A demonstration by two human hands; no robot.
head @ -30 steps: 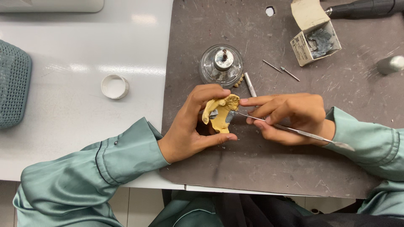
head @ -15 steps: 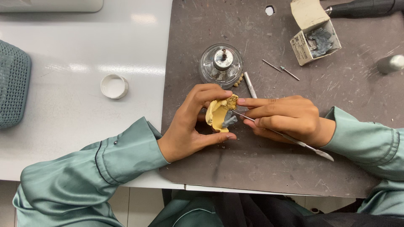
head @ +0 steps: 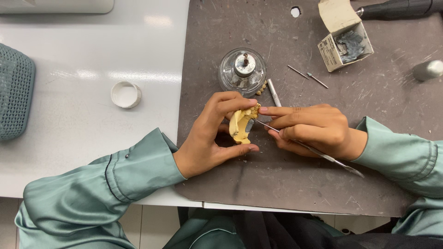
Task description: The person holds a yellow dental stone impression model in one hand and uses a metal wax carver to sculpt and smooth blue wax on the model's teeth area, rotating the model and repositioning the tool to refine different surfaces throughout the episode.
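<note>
My left hand grips a yellow dental cast between thumb and fingers, just above the dark work mat. My right hand holds a thin metal instrument like a pen. Its tip touches the cast, and its long handle runs back to the right under my palm. Both hands meet near the middle of the mat, in front of a glass spirit lamp. Both wrists wear pale green sleeves.
A small open cardboard box with grey material sits at the back right. Two thin burs and a metal rod lie near the lamp. A white cap rests on the white tabletop, with a teal mesh object at the far left.
The cast has turned in my left hand, now showing more edge-on. My right hand has shifted slightly, keeping the instrument tip at the cast.
</note>
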